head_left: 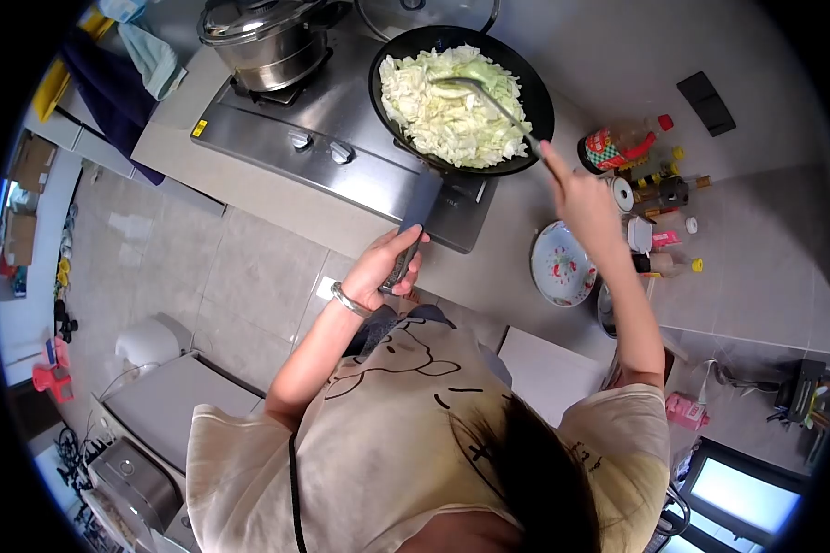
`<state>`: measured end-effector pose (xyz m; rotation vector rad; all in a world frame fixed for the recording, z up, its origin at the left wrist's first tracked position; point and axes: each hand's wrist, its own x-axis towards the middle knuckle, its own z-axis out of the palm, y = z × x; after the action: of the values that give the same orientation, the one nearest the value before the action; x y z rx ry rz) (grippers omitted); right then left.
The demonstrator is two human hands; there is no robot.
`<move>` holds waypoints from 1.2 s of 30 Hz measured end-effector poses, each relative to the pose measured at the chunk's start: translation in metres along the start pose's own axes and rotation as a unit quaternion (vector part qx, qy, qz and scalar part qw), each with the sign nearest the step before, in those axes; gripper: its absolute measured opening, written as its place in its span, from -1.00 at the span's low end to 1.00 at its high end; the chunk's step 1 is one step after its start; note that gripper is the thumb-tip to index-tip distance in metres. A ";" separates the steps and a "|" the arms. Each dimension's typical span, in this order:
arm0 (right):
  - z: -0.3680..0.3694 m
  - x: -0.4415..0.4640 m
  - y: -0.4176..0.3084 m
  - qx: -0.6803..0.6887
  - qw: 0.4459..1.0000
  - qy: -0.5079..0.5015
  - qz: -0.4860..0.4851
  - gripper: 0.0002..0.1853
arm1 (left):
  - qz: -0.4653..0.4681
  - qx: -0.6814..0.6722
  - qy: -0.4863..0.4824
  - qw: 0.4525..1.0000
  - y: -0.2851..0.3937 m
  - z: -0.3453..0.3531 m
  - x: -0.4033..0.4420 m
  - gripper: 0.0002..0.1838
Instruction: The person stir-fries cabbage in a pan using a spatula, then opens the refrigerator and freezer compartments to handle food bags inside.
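Note:
A dark wok (541,115) sits on the right side of the steel gas stove (249,136), heaped with chopped pale-green cabbage (461,118). My left hand (381,265) is closed around the wok's long dark handle (421,201), which points toward my body. At the wok's right, my right hand (576,198) grips the handle of a metal spatula (496,104). The spatula reaches over the wok's rim, and its head is in the upper part of the cabbage, partly buried. My right fingers wrap the grip, covering its end.
A lidded steel pot (266,55) stands on the left burner, and a glass lid (424,11) lies behind the wok. A floral enamel plate (563,265) rests on the counter below my right forearm. Several sauce bottles (609,147) and jars line the right wall.

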<state>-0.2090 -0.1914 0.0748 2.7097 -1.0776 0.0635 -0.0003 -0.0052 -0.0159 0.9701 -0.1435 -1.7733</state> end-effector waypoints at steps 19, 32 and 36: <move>-0.054 -0.047 -0.015 -0.006 0.998 -0.049 0.050 -0.47 | -0.006 0.017 -0.023 1.000 0.000 -0.005 0.003 -0.70; -0.042 -0.021 0.000 0.014 0.998 -0.050 0.025 -0.52 | 0.003 0.013 -0.029 0.999 -0.003 -0.009 0.000 -0.70; -0.075 -0.014 -0.001 0.029 0.999 0.003 0.012 -0.53 | 0.005 0.012 -0.014 1.000 0.001 -0.002 0.000 -0.70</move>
<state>-0.2152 -0.1651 0.1463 2.7466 -1.1243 0.1080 0.0020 -0.0048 -0.0162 0.9604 -0.1877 -1.7811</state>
